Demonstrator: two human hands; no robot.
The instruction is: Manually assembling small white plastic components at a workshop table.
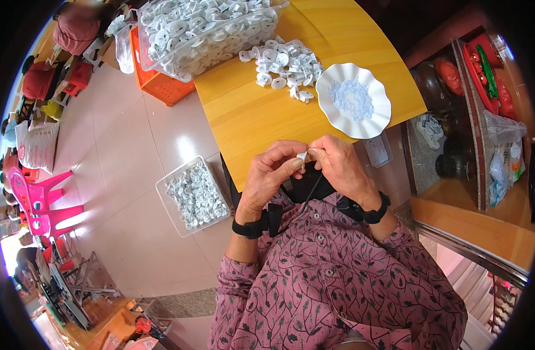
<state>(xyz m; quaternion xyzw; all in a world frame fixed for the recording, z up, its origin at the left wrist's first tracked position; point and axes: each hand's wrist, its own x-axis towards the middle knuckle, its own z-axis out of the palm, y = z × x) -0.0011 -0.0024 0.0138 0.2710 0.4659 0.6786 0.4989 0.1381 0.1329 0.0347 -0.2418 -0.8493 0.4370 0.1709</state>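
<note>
My left hand (pixel 266 175) pinches a small white plastic part (pixel 303 156) between thumb and fingers, above the near edge of the yellow wooden table (pixel 235 128). Against the part, the fingertips of my right hand (pixel 341 165) are pressed together; whatever they hold is too small to make out. A white plate with a wavy rim (pixel 382 108) stands just beyond my right hand. On it lie many small, pale bluish, translucent pieces (pixel 352 98). Left of the plate, loose white plastic parts (pixel 288 63) with round discs are heaped on the tabletop.
A large clear bin (pixel 206 55) full of white parts stands at the far left, over an orange crate (pixel 165 88). Another clear bin (pixel 196 195) of parts sits on the floor to my left. Farther left is a pink stool (pixel 39 201). Shelves (pixel 474 125) stand on the right.
</note>
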